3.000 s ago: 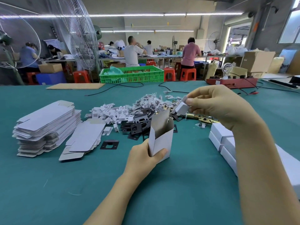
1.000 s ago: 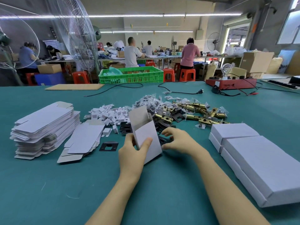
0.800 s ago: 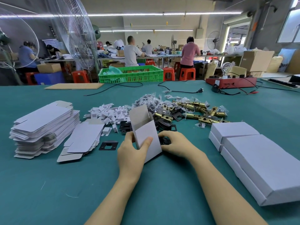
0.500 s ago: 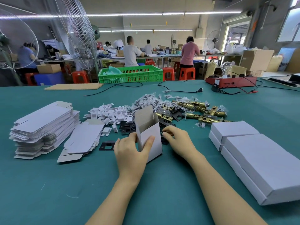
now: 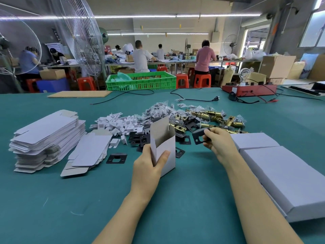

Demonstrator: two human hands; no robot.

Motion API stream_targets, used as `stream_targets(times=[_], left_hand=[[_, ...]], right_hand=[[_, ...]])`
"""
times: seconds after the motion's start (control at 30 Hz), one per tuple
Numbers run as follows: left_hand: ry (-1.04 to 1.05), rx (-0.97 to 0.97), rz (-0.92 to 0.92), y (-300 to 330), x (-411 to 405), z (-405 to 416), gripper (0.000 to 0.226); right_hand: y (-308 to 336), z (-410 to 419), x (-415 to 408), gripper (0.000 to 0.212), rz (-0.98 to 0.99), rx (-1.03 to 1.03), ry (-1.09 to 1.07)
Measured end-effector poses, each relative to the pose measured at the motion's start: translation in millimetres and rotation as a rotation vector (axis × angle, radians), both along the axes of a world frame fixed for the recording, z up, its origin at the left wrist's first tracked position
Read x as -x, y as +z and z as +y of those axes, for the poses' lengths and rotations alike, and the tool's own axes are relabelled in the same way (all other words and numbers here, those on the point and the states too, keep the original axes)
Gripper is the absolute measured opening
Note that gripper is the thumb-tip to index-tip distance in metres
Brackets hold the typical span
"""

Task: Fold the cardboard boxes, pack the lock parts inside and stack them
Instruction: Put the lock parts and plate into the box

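Over green felt (image 5: 175, 199), right hand (image 5: 219, 142) pinches flat, seemingly metal plate (image 5: 198, 137).

Counts: 1 open box (image 5: 165, 147); 2 flat-blank stacks (image 5: 45, 136) (image 5: 88, 152); 2 closed white boxes (image 5: 255, 140) (image 5: 288, 180); 1 green crate (image 5: 140, 81); 2 hands (image 5: 149, 166) (image 5: 218, 143)

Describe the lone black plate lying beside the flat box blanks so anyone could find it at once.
On the teal felt table, find the smaller fanned pile of flat white cardboard blanks. Just right of it lies a flat black metal strike plate. Unlike the other black plates, it lies alone, apart from the heap.
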State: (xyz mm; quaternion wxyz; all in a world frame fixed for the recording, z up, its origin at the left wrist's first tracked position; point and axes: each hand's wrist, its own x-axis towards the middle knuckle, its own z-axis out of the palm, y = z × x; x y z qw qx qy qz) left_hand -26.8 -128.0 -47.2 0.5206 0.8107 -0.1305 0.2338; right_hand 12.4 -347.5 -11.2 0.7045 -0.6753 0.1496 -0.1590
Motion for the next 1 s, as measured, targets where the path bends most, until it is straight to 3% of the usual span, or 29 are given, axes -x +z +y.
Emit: stream_targets(times=[0.07, 0.2, 0.47, 0.57, 0.77, 0.9, 1.0], left_hand=[[-0.006, 0.058, 0.021, -0.3, -0.5, 0.1, 0.034], [-0.04, 0.119, 0.049, 2.9, 1.3, -0.4, 0.024], [-0.112, 0.109, 0.04, 3.2, 1.8, -1.9, 0.054], [-0.119, 0.128, 0.064, 3.1, 2.2, -2.1, 0.052], [-0.124, 0.131, 0.097, 2.4, 2.7, -1.0, 0.054], [-0.115, 0.127, 0.11, 2.5, 1.8, -1.1, 0.037], [-0.118, 0.139, 0.105, 3.9, 2.7, -1.2, 0.048]], right_hand=[[5.5, -2.5, 2.3, 0.015, -0.028, 0.047, 0.028], [23.3, 0.0, 10.6, 0.013, -0.089, 0.122, 0.111], [72.3, 22.5, 32.8, 0.014, -0.169, 0.084, 0.313], [88.7, 30.8, 42.8, 0.011, -0.198, 0.128, 0.417], [107.4, 41.2, 56.1, 0.007, -0.296, 0.31, 0.425], [108.2, 44.9, 57.6, 0.006, -0.293, 0.353, 0.421], [107.2, 47.0, 55.9, 0.006, -0.259, 0.322, 0.427]])
